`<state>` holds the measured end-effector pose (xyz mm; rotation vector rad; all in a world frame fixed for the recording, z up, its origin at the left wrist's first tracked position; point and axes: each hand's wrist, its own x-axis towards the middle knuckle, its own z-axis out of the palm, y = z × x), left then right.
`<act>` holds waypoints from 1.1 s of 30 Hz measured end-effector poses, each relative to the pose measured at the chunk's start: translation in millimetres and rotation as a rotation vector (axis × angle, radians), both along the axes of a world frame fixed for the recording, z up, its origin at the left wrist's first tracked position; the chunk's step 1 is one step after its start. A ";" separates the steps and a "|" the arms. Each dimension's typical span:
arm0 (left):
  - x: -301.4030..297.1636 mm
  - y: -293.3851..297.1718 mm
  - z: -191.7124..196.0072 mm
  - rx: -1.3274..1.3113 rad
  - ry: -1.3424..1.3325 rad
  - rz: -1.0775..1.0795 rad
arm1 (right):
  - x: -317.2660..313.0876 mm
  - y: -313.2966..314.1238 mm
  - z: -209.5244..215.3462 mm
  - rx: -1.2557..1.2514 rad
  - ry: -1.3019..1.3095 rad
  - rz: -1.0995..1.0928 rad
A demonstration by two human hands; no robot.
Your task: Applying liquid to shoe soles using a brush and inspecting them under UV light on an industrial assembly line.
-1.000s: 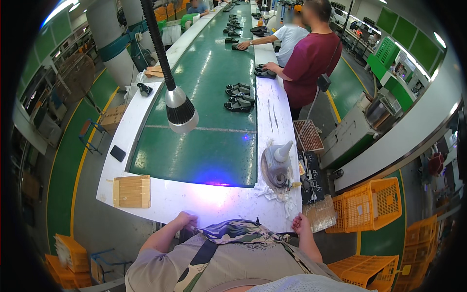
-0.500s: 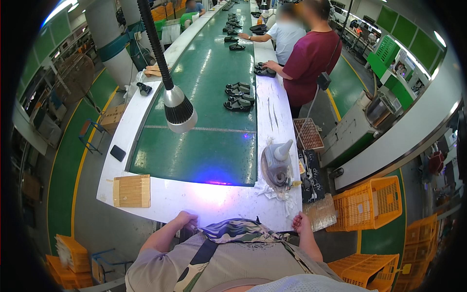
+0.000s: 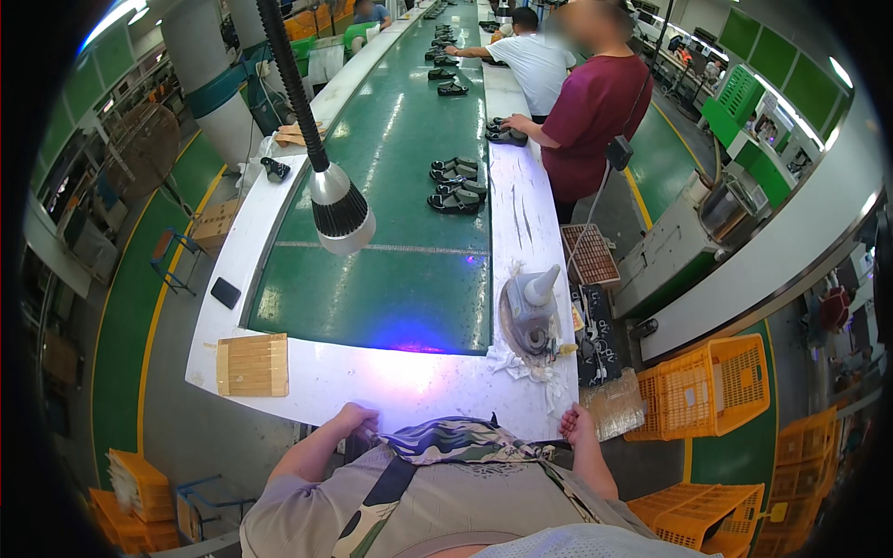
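My left hand (image 3: 354, 420) is closed at the near edge of the white worktop (image 3: 326, 381), beside the left side of my camouflage-patterned apron (image 3: 446, 437). My right hand (image 3: 577, 424) is curled into a fist by the worktop's near right corner, close to the apron's other side. What the fingers of either hand hold, if anything, is hidden. Ahead of me, a green conveyor belt (image 3: 372, 298) carries black sandals (image 3: 456, 196) toward its right side. A lamp (image 3: 342, 209) on a flexible neck hangs over the belt, and a bluish glow falls on the worktop's near edge.
A brown cardboard piece (image 3: 252, 365) and a black phone (image 3: 224, 292) lie at the left. On the right stand a grey pot with a pale nozzle (image 3: 535, 307) and crumpled tissue (image 3: 521, 365). Orange crates (image 3: 698, 389) are beyond. Two people work along the belt's right side.
The farther co-worker in white has leaned forward over the belt, arm reaching out to the sandals. My hands and the things near me stay where they were.
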<state>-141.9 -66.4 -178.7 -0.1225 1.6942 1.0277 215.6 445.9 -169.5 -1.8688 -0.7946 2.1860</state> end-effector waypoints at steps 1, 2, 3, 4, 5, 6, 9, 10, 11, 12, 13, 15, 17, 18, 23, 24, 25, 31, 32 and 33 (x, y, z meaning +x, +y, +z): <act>-0.3 0.2 0.4 -0.005 0.003 -0.010 | 0.0 0.1 0.1 0.005 -0.004 -0.001; -0.5 0.4 0.8 -0.010 0.007 -0.020 | 0.2 0.2 0.2 0.005 -0.004 -0.001; -0.5 0.6 1.1 -0.010 0.006 -0.020 | 0.3 0.4 0.3 0.001 -0.007 0.001; -0.6 0.6 1.1 -0.008 0.008 -0.020 | 0.4 1.1 0.2 -0.003 -0.009 0.003; -0.7 0.6 1.1 -0.006 0.009 -0.020 | 0.5 1.5 -0.1 -0.003 -0.008 0.003; -0.8 0.6 1.0 -0.006 0.010 -0.019 | 0.6 1.7 -0.4 -0.013 -0.003 0.000; -0.8 1.1 1.0 -0.011 0.008 -0.020 | 1.2 2.4 -1.3 -0.028 0.007 -0.007; -0.6 0.8 0.7 -0.011 0.006 -0.015 | 0.6 2.2 -1.1 -0.035 0.012 -0.012; -0.3 0.4 0.4 -0.010 0.005 -0.010 | 0.2 2.0 -0.9 -0.035 0.012 -0.010; -0.1 0.2 0.0 -0.010 0.005 -0.009 | 0.0 1.5 -0.7 -0.034 0.015 -0.008; -0.4 0.5 -0.6 -0.013 0.006 -0.010 | 0.5 2.1 -0.9 -0.033 0.018 -0.007; -0.7 0.7 -1.9 -0.015 0.007 -0.012 | 1.7 3.0 -1.4 -0.033 0.019 -0.005; -0.9 0.5 -2.8 -0.010 0.008 -0.016 | 1.5 3.1 -1.7 -0.033 0.020 -0.002; -1.0 0.6 -3.3 -0.009 0.008 -0.016 | 1.5 2.9 -1.9 -0.030 0.015 -0.009; -0.6 -0.9 -4.7 -0.009 0.007 -0.007 | -0.5 1.6 -0.4 -0.012 -0.006 -0.003; -0.8 -0.9 -4.9 -0.008 0.008 -0.006 | -0.6 1.9 -0.4 -0.014 -0.007 -0.001; -1.0 -0.1 -4.0 -0.011 0.008 -0.010 | 0.0 1.9 -0.6 -0.017 -0.010 -0.002; -0.6 0.0 -1.2 -0.006 0.003 -0.008 | 0.0 1.1 -0.2 -0.015 0.001 0.001; -0.7 -0.3 -1.4 0.000 -0.004 -0.004 | -0.2 1.0 0.1 -0.015 0.001 0.001; -0.7 -0.5 -1.6 0.000 -0.004 -0.004 | -0.5 0.9 0.3 -0.015 -0.008 0.002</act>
